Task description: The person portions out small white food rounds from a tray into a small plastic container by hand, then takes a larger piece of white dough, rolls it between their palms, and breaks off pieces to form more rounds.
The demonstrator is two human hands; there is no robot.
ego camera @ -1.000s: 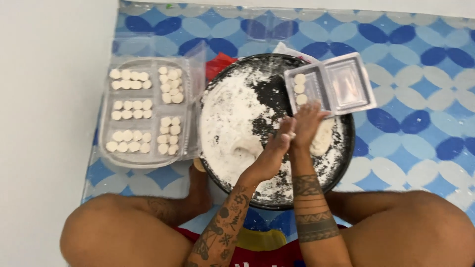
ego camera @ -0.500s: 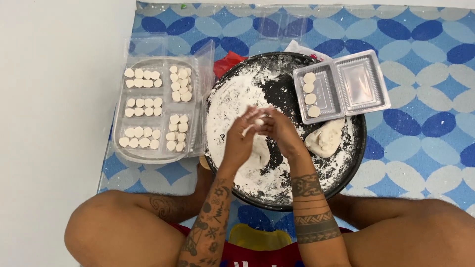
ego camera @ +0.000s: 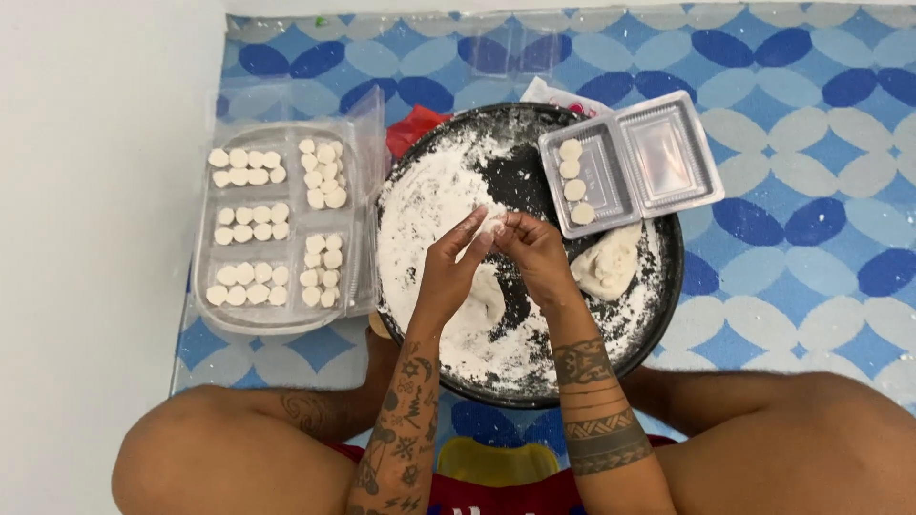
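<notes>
My left hand (ego camera: 450,272) and my right hand (ego camera: 534,256) meet over the big round black pan (ego camera: 658,315), which is dusted with white flour. Between the fingertips of both hands sits a small white piece of dough (ego camera: 492,223). A larger lump of dough (ego camera: 606,267) lies in the pan to the right of my right hand. On the pan's far right rim rests an open clear plastic box (ego camera: 668,157) with three round dough pieces (ego camera: 573,181) in its left half.
A clear plastic tray (ego camera: 286,315) left of the pan holds several rows of small round dough pieces. Something red (ego camera: 410,129) shows behind the pan. A blue and white patterned mat (ego camera: 811,238) covers the floor; a white wall (ego camera: 86,238) runs along the left. My bare knees frame the bottom.
The view has shifted a little. My hands came together over the middle of the pan and now pinch the small dough piece slightly farther forward than before.
</notes>
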